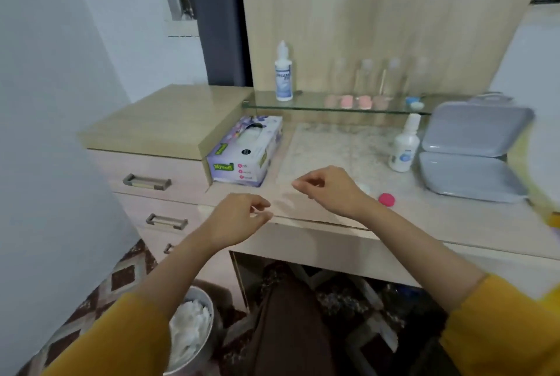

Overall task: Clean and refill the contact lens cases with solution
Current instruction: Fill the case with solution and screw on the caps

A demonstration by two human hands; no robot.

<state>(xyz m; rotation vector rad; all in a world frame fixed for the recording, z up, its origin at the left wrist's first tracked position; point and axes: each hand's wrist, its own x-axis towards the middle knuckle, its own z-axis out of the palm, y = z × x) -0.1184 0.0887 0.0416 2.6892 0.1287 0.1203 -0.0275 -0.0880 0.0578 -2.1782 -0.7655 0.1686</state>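
Fingers (261, 203) of left hand (236, 219): loosely curled, thumb tip close to forefinger, nothing seen between them. Fingers (304, 183) of right hand (331, 191): likewise loosely curled, nothing seen in the grasp. Both hands hover over the near edge of the desk (424, 224), apart from each other, with the left hand nearer and further left.

Desk: pale wood finish.
Grey hinged box (472, 175): right side of desk, lid partly raised.
Tissue box (245, 154): purple and white, far left of the worktop, against the raised drawer unit (157, 121).
Metal bin (194, 330): on the floor, near left, holds crumpled white tissue.
Glass shelf (306, 104): runs along the far side, above the worktop.

Solution bottle (284, 72): white, blue label, upright at the left end of the shelf, cap on.
Smaller white bottle (404, 150): upright on the desk, just left of the grey box.

Pink lens cases (356, 102): in a row mid-shelf, blurred, so count cannot be told.
Blue-and-white lens case (415, 102): right end of the shelf.
Pink round cap (387, 200): flat on the desk, right of the right hand, not touching it.
White round piece (365, 188): just beside the right wrist, partly hidden, identity unclear.
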